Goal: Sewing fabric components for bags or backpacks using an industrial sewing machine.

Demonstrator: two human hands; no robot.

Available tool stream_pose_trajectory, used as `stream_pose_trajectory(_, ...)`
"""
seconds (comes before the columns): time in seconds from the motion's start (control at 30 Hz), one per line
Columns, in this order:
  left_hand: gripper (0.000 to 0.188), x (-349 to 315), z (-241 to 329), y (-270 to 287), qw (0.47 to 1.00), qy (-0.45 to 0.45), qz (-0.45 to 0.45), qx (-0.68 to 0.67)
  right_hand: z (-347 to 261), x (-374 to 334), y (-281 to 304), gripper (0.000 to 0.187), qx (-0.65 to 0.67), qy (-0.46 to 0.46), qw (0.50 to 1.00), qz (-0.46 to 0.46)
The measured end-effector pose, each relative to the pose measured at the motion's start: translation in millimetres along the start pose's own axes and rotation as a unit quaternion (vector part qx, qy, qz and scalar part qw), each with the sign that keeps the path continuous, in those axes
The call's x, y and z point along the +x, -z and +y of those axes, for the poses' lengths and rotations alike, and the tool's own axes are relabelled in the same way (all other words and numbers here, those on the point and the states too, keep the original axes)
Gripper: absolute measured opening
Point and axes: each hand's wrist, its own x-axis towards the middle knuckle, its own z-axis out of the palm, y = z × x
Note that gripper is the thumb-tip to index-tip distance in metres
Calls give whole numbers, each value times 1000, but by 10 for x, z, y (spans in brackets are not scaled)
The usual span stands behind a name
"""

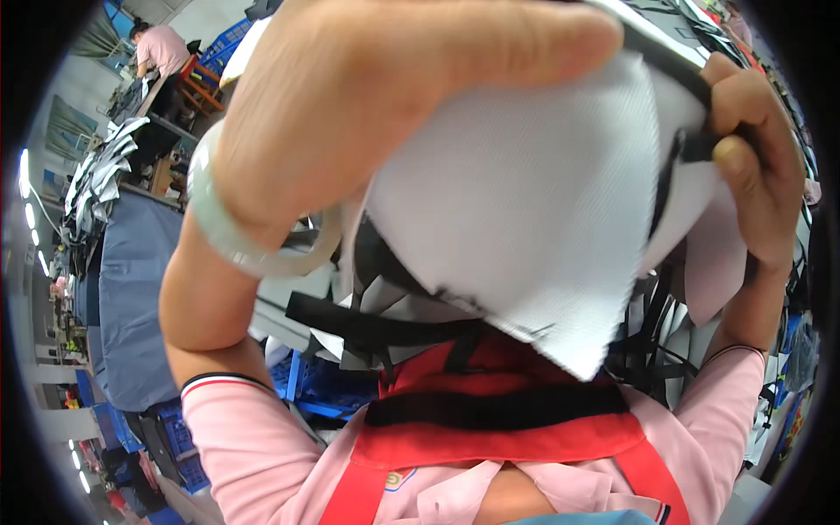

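Close in front of me is a white textured fabric piece (525, 210), its pointed lower corner hanging down and black trim along parts of its edges. My left hand (376, 79) reaches over its upper left, thumb laid along the top; the other fingers are hidden by the fabric or the frame's edge. At the upper right, my right hand (759, 162) is closed with bent fingers on the black edging (669, 66) of the piece, beside a short black tab (698, 147). Lower left, a black strap (367, 325) dangles below the fabric.
Blue plastic crates (328, 385) stand beneath. A grey-blue cloth (136, 306) drapes at the left, near piled white and grey pieces (105, 179). Another person in pink (162, 48) sits at a far table. More black straps (652, 328) hang at the right.
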Motion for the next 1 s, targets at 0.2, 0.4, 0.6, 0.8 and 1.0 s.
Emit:
stream_pose_trajectory(0.2,23,367,-1100,115,995,73,-68,21,474,-13,-467,19,20,-65,991,-118)
stream_pose_trajectory(0.4,24,533,-1433,67,986,154,-68,17,818,-96,-644,23,56,-179,971,-147)
stream_pose_trajectory(0.6,27,616,-1691,160,980,175,-88,19,1051,-61,-879,31,126,-219,951,-178)
stream_pose_trajectory(0.8,24,722,-1789,250,966,237,-87,-61,1371,147,-938,46,185,-257,916,-248)
stream_pose_trajectory(1.0,24,898,-1965,393,953,290,-50,-74,1751,386,-1073,55,177,-226,925,-251)
